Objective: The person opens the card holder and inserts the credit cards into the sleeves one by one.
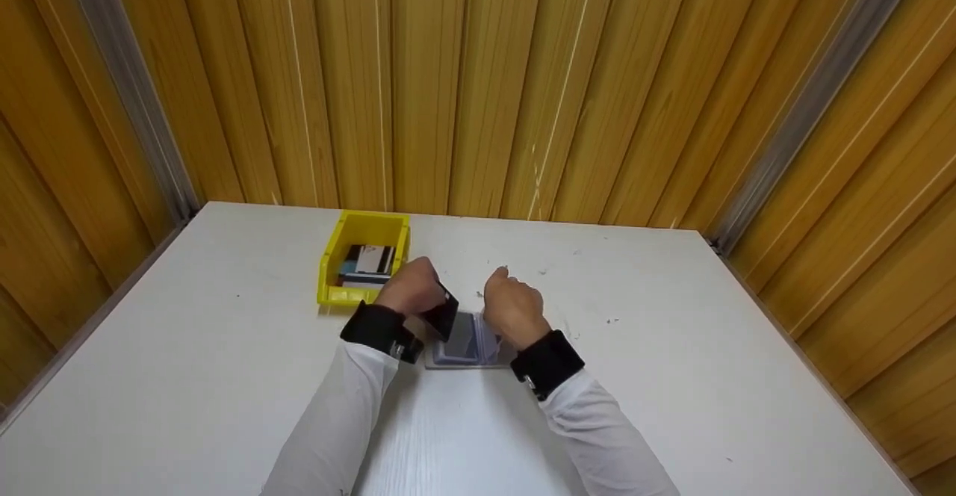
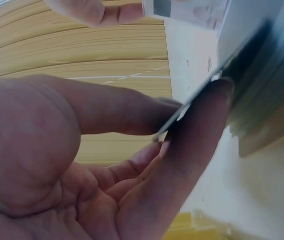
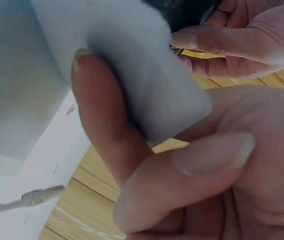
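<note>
My left hand point(image 1: 411, 287) pinches a black card point(image 1: 446, 317) between thumb and fingers, tilted over the left part of an open card holder point(image 1: 457, 341) with clear plastic pages. In the left wrist view the card point(image 2: 252, 52) shows nearly edge-on, close to the stacked pages. My right hand point(image 1: 514, 305) is at the holder's right side, its fingers curled at a cloudy plastic page point(image 3: 154, 70) and holding it raised. The right wrist view also shows the black card point(image 3: 189, 12) in the left fingers beyond that page.
A yellow bin point(image 1: 373, 225) stands behind and left of the holder, with several cards point(image 1: 373, 258) inside. The white table point(image 1: 635, 317) meets wood-patterned walls point(image 1: 426, 93) at the back and sides.
</note>
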Action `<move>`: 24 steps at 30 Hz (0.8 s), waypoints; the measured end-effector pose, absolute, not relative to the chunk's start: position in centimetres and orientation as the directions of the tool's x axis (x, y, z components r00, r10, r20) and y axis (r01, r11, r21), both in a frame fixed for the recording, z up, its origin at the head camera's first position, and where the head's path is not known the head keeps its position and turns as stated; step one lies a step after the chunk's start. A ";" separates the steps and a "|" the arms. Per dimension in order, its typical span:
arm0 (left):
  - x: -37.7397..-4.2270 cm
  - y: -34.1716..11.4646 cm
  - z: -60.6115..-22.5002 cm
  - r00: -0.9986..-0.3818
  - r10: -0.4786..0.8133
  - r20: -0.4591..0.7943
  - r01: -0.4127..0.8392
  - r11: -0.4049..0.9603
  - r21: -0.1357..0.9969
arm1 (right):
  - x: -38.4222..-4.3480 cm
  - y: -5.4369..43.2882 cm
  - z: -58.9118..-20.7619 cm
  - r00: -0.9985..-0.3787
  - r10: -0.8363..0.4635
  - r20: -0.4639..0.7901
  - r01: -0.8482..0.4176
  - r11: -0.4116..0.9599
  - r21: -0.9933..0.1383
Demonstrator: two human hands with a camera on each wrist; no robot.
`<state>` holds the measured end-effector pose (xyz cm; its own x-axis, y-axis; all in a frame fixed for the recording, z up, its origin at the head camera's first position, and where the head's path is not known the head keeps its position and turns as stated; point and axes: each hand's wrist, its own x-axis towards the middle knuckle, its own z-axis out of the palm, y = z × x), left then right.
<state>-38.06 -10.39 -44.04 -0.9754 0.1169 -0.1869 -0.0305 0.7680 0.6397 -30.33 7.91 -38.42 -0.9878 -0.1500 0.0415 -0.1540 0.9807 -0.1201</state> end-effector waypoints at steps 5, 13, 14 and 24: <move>-38.3 -10.3 -43.9 -0.970 0.100 -0.223 -0.066 0.771 0.633 | -30.2 7.7 -38.5 -0.989 -0.140 0.047 -0.145 0.980 -0.137; -40.1 -10.5 -46.0 -0.985 0.115 -0.129 0.014 0.795 0.606 | -30.4 7.6 -38.5 -0.992 -0.122 0.037 -0.125 0.987 -0.105; -40.3 -10.5 -46.2 -0.986 0.116 -0.123 0.018 0.797 0.603 | -30.5 7.6 -38.5 -0.991 -0.122 0.050 -0.127 0.987 -0.103; -40.9 -10.7 -46.7 -0.983 0.115 -0.140 0.004 0.785 0.619 | -30.5 8.1 -38.0 -0.990 -0.133 0.037 -0.136 0.985 -0.102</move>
<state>-40.92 -10.73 -46.70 -0.9834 0.1154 -0.1399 0.0041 0.7852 0.6192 -30.51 8.08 -37.96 -0.9904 -0.1331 0.0373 -0.1363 0.9854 -0.1021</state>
